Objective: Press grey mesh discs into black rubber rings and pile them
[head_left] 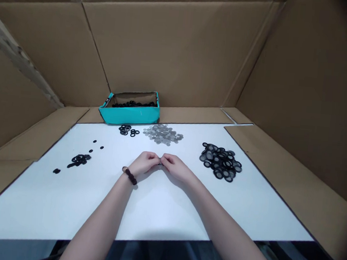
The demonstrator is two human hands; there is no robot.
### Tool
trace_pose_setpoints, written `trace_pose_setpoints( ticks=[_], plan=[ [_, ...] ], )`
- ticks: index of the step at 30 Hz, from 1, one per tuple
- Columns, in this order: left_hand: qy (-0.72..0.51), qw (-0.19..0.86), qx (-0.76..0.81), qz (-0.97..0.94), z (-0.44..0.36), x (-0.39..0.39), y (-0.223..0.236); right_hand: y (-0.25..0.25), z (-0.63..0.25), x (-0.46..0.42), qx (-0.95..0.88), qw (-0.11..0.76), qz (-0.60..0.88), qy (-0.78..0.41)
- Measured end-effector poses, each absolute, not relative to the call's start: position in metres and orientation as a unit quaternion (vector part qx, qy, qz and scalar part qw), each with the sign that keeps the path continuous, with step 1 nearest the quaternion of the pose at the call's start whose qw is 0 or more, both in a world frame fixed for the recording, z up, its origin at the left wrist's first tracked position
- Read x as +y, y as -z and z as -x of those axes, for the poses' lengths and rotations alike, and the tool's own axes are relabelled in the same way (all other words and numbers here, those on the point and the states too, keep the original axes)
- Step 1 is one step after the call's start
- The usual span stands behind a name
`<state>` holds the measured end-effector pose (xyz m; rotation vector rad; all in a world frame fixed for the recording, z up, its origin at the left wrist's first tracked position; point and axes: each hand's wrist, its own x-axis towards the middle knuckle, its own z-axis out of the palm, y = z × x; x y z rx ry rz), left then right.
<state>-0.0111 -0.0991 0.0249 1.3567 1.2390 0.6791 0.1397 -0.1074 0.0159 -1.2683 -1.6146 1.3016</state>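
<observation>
My left hand (145, 162) and my right hand (175, 165) meet over the middle of the white board, fingertips pinched together. Between them is a small dark-rimmed disc (159, 161), mostly hidden by the fingers. Just beyond the hands lies a heap of thin grey discs (163, 134). Some loose black rings (125, 130) are to the left of that heap. On the right side spreads a pile of black rings with grey centres (221, 162). Black ring-shaped pieces (80, 159) are bunched at the left, with a few single dark pieces around them.
A turquoise open box (132, 115) holding many black rings stands at the back of the white board (159, 218). Tall cardboard walls (174, 49) enclose the back and sides. Flat cardboard strips (279, 171) border the board. A dark bracelet (130, 175) circles my left wrist.
</observation>
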Motion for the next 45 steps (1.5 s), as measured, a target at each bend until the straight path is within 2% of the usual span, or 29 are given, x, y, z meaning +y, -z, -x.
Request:
trace_pose_setpoints(
  ticks=[5,11,18,24,30,33,37,40,45],
  plan=[
    [-0.371,0.539,0.553,-0.515,0.004,-0.102,-0.027,-0.014,-0.140,-0.108,-0.567,0.389,0.473,-0.551],
    [-0.429,0.490,0.602,-0.462,0.005,-0.102,-0.034,-0.012,-0.142,-0.104,-0.517,0.441,0.494,-0.542],
    [-0.469,0.527,0.525,-0.476,-0.004,-0.101,-0.015,-0.003,-0.127,-0.108,-0.506,0.476,0.469,-0.546],
    [-0.473,0.522,0.525,-0.478,-0.005,-0.101,-0.010,0.000,-0.128,-0.107,-0.551,0.485,0.530,-0.424],
    [-0.468,0.572,0.495,-0.456,-0.007,-0.099,-0.007,-0.001,-0.125,-0.113,-0.503,0.502,0.510,-0.485],
    [-0.459,0.615,0.474,-0.432,-0.007,-0.099,-0.007,-0.001,-0.125,-0.114,-0.525,0.521,0.493,-0.459],
    [-0.431,0.667,0.438,-0.422,-0.005,-0.100,-0.011,-0.001,-0.130,-0.112,-0.581,0.489,0.490,-0.428],
    [-0.451,0.662,0.437,-0.409,-0.003,-0.099,-0.014,-0.002,-0.130,-0.113,-0.608,0.467,0.466,-0.442],
    [-0.448,0.660,0.443,-0.409,-0.005,-0.100,-0.014,-0.007,-0.126,-0.115,-0.562,0.481,0.459,-0.492]
  ],
)
